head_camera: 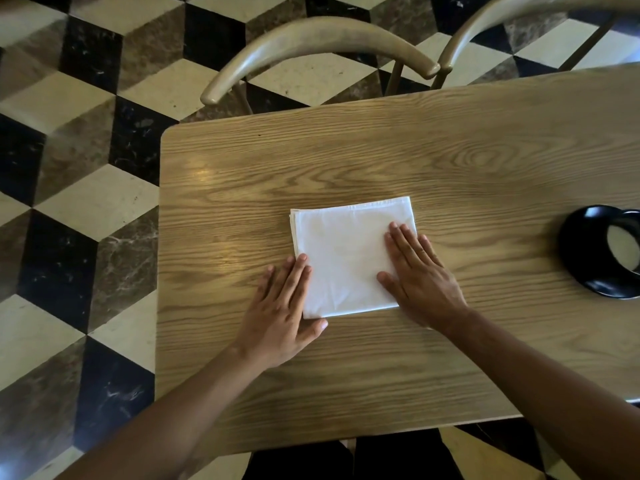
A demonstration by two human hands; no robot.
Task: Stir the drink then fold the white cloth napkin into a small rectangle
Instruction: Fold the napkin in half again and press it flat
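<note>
The white cloth napkin (pixel 346 251) lies folded into a small layered rectangle in the middle of the wooden table (pixel 467 161). My left hand (pixel 282 310) lies flat at its near left corner, fingers straight, fingertips on the cloth's left edge and thumb along its near edge. Over the napkin's right edge my right hand (pixel 419 275) presses flat, fingers straight and together. At the right edge of the view stands a black cup (pixel 585 251) holding a pale drink (pixel 623 247), partly cut off. No stirrer is visible.
Two curved wooden chair backs (pixel 311 39) stand beyond the table's far edge. A patterned black, cream and brown tiled floor (pixel 69 202) surrounds the table. The table's left edge runs close to my left hand.
</note>
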